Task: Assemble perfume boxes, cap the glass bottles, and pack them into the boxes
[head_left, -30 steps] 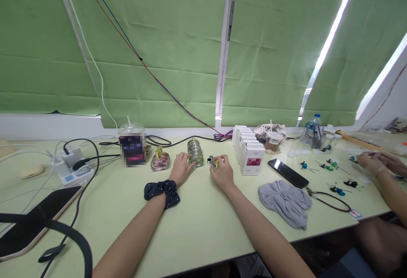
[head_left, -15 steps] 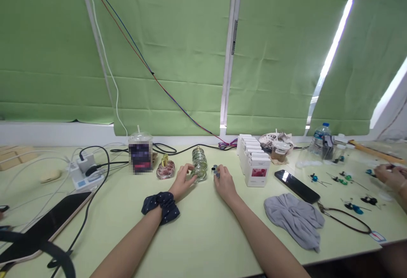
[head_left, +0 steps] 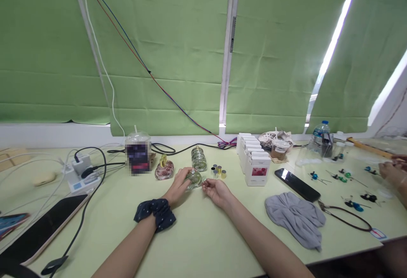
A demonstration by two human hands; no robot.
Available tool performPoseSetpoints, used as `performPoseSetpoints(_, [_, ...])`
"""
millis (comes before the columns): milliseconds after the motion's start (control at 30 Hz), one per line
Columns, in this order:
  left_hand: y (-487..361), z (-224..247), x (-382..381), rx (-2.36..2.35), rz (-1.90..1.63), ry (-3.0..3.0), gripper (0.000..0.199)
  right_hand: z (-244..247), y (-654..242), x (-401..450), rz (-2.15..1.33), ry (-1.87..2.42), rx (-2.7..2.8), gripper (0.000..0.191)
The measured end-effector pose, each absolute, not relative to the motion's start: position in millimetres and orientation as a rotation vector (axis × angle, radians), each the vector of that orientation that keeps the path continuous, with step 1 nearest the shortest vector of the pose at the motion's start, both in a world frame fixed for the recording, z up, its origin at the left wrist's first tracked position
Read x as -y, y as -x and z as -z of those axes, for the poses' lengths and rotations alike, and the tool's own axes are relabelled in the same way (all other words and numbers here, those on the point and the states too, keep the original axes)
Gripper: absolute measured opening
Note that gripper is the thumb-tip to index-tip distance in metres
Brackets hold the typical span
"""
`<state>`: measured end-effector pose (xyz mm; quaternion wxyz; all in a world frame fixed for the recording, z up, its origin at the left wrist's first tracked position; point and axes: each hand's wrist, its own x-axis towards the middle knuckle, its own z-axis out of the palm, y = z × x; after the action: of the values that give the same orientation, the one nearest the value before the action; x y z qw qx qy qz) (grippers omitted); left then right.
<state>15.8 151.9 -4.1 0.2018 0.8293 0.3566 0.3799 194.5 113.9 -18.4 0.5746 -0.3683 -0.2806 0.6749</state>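
Note:
My left hand [head_left: 182,184] is closed around a clear glass bottle [head_left: 194,179] low over the pale green table. Just right of that bottle is my right hand [head_left: 216,191], palm partly up, with its fingertips pinched together; a small pale item seems to be at the tips, too small to name. Behind the held bottle stands a row of similar glass bottles [head_left: 199,159]. Several small gold and dark caps [head_left: 219,171] stand beyond my right hand. To the left sit reddish bottles [head_left: 164,171] with gold tops.
White boxes [head_left: 258,170] stand in a row at the right, beside a black phone [head_left: 297,184] and a grey cloth [head_left: 295,218]. A drink cup [head_left: 137,155], power strip [head_left: 83,180] and cables lie left. Another person's hand [head_left: 392,174] is at the far right.
My left hand has drawn one glass bottle forward, away from the row. My right hand has left the caps, turned palm up and moved left to that bottle.

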Motion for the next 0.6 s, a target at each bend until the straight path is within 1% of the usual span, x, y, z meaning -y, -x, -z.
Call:
performPoseSetpoints(67, [-16, 3, -150, -0.981, -1.035, -2.313, 0.032, 18, -196, -115, -1.613, 0.837, 0.620, 0.020])
performPoseSetpoints(200, [-18, 1, -146, -1.036, -1.057, -2.336, 0.032, 16, -197, -114, -1.646, 0.808, 0.569, 0.021])
performPoseSetpoints(300, [-25, -2, -139, -1.046, -1.175, -2.461, 0.042, 13, -197, -109, -1.681, 0.800, 0.566, 0.021])
performPoseSetpoints(367, [-31, -5, -134, -1.048, -1.223, -2.573, 0.047, 9, -197, -106, -1.719, 0.786, 0.594, 0.027])
performPoseSetpoints(400, [-35, -5, -132, -1.060, -1.230, -2.619, 0.046, 8, -197, -104, -1.737, 0.774, 0.617, 0.030])
performPoseSetpoints(533, [-47, -5, -124, -1.080, -1.217, -2.703, 0.024, 3, -195, -98, -1.777, 0.727, 0.724, 0.038])
performPoseSetpoints(600, [-51, -6, -123, -1.055, -1.245, -2.667, 0.017, 1, -195, -96, -1.782, 0.728, 0.769, 0.040])
